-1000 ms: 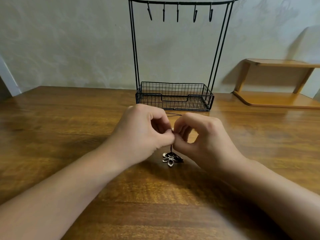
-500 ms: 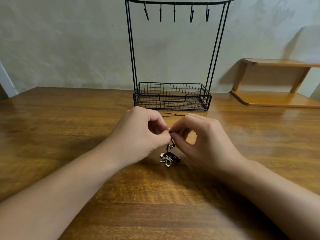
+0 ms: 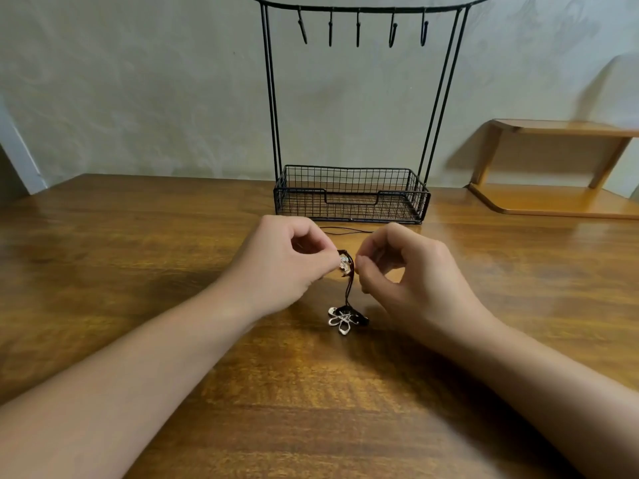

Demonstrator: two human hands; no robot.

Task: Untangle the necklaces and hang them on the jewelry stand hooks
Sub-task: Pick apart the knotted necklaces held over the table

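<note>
Your left hand (image 3: 290,264) pinches a small sparkly charm (image 3: 344,263) between thumb and fingertips, just above the wooden table (image 3: 138,271). Your right hand (image 3: 404,271) sits just beside it with fingers curled; its thumb and forefinger tips are at the dark cord (image 3: 348,288), but you cannot tell from here whether they actually grip it. The cord drops from the charm down to a flower-shaped pendant (image 3: 342,321), which lies on the table between your wrists with a dark bunch of cord tangled against it. Another loop of thin black cord (image 3: 345,230) lies flat on the table beyond your knuckles, just in front of the jewelry stand (image 3: 352,198).

The stand is straight ahead near the wall: a black wire basket at the base, two pairs of thin uprights, and a top bar carrying five hooks (image 3: 358,29), all bare. Your hands lie between you and the basket's front edge. A low wooden shelf (image 3: 553,202) rests on the table to the right, well apart from the stand.
</note>
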